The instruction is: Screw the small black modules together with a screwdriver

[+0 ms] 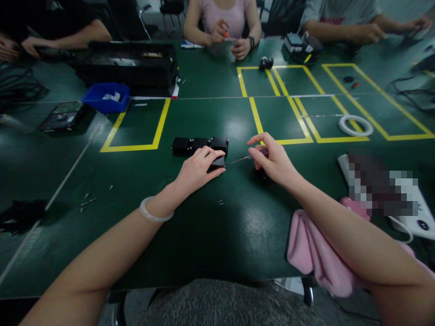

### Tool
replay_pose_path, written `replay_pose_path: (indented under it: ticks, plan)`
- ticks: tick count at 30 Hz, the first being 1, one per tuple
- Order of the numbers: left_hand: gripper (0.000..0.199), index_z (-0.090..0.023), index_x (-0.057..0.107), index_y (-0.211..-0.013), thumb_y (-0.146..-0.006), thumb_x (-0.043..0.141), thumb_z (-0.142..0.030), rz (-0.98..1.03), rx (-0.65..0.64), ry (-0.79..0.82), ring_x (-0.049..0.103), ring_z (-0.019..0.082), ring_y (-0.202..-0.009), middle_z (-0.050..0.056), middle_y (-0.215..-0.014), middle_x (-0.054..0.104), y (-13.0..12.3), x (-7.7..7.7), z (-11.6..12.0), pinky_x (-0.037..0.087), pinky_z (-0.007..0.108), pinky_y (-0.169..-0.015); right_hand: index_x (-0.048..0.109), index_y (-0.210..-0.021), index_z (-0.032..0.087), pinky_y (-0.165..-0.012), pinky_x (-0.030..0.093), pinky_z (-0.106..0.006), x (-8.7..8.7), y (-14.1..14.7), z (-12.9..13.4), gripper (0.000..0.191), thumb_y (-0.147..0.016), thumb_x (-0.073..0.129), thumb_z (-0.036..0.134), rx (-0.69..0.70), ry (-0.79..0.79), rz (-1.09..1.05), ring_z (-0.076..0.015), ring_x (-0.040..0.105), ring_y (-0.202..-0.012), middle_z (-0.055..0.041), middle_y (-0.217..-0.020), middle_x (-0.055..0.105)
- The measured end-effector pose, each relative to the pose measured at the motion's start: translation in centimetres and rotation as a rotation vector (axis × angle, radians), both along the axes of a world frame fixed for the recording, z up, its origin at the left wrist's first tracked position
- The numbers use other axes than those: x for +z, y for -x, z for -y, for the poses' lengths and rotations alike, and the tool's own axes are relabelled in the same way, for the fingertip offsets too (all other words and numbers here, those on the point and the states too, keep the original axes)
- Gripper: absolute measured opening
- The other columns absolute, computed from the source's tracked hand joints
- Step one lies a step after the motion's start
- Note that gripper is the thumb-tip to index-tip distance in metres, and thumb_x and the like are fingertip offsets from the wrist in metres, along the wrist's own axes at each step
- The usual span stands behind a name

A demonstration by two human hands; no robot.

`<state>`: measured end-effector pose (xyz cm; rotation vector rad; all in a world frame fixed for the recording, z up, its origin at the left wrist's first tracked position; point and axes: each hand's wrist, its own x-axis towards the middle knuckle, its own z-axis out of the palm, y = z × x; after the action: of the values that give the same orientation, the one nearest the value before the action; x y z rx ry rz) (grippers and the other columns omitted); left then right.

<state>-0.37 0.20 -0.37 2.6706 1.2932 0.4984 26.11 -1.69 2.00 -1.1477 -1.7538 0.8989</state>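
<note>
A broad stretch of green tabletop (204,253) lies open between the left forearm (132,242) and right forearm (340,226), dotted with tiny screws (220,202). Just beyond the left hand (199,168), a row of black blocks (199,145) stands in the way. A thin screwdriver (239,159) spans the gap between that hand and the right hand (272,156), blocking a low pass. Past the row, a wide lane runs toward the person opposite (224,13); a blue bin (105,99) and black case (132,68) hem its left. At right, a pink cloth (326,258) and white power strip (419,213) crowd the right forearm.
</note>
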Motion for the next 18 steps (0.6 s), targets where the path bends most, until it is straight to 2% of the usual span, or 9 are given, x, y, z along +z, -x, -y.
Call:
replay_pose_path:
  ticks: [5, 12, 18]
  plan:
    - [0.042, -0.025, 0.059, -0.139, -0.101, 0.068, -0.039, 0.006, -0.005, 0.003, 0.062, 0.031, -0.12, 0.01, -0.128, 0.065, 0.03, 0.04, 0.01, 0.057, 0.044, -0.097, 0.055, -0.104, 0.025, -0.049, 0.032, -0.029, 0.13, 0.04, -0.01, 0.014, -0.104, 0.059, 0.039, 0.002, 0.036, 0.011, -0.0121, 0.049, -0.045, 0.0088, -0.056, 0.051]
    - [0.042, -0.024, 0.059, -0.14, -0.101, 0.068, -0.038, -0.001, -0.006, 0.002, 0.062, 0.031, -0.119, 0.01, -0.127, 0.065, 0.02, 0.0, -0.02, 0.057, 0.044, -0.096, 0.053, -0.113, 0.025, -0.06, 0.041, -0.032, 0.31, 0.06, 0.12, 0.015, -0.101, 0.061, 0.031, -0.002, -0.046, 0.031, -0.0125, 0.053, -0.051, 0.0094, -0.065, 0.051]
    - [0.042, -0.024, 0.059, -0.14, -0.101, 0.069, -0.038, -0.006, -0.002, -0.006, 0.062, 0.031, -0.119, 0.01, -0.128, 0.065, -0.01, -0.06, -0.01, 0.057, 0.043, -0.095, 0.054, -0.107, 0.024, -0.052, 0.036, -0.029, -0.05, -0.05, -0.02, 0.014, -0.105, 0.058, 0.037, 0.023, 0.018, -0.001, -0.0118, 0.051, -0.048, 0.0087, -0.06, 0.051]
